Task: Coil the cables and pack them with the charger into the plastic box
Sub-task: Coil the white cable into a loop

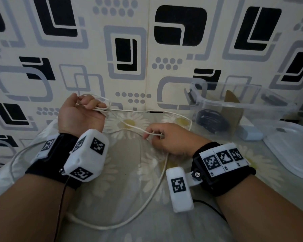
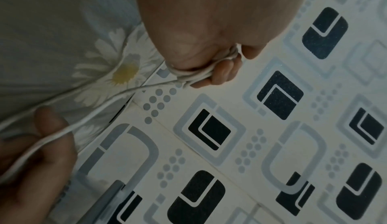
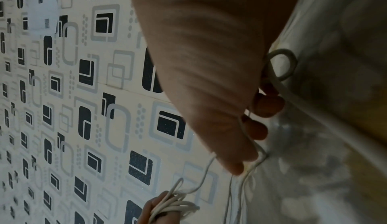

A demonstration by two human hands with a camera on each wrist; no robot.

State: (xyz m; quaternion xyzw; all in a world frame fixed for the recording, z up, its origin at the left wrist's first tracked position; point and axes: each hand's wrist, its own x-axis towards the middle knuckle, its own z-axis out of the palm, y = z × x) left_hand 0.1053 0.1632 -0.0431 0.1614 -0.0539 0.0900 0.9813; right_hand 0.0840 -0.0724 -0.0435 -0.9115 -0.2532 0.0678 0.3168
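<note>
- Our left hand [image 1: 80, 114] is raised with the palm turned up, its fingers [image 1: 92, 103] curled round several loops of the white cable [image 1: 152, 194]; the left wrist view shows those loops [image 2: 192, 75] bunched between the thumb and the curled fingers.
- Our right hand [image 1: 166, 138] sits lower and to the right, its fingers pinching a strand of the same white cable just above the bedsheet [image 1: 126, 172]; in the right wrist view the strand runs under the fingertips [image 3: 270, 106] and on toward the coil in the left hand.
- Between our two hands the cable stretches in two loose strands, one sweeping out to the right and back.
- The rest of the white cable trails down from our right hand, curves across the daisy-print bedsheet near the lower middle, and swings back up toward our left forearm.
- The clear plastic box [image 1: 208, 100] stands open at the right, against the patterned wall [image 1: 147, 41], well apart from both hands.
- Inside the box lies a coiled black cable [image 1: 212, 121], and something brown like cardboard leans behind it.
- Just beside the box, on the bed, rests a pale blue block [image 1: 250, 133]; we cannot tell whether it is the charger.
- The box's translucent lid [image 1: 290, 151] lies flat on the bed at the far right.
- Each of our wrists carries a black strap with white marker blocks.
</note>
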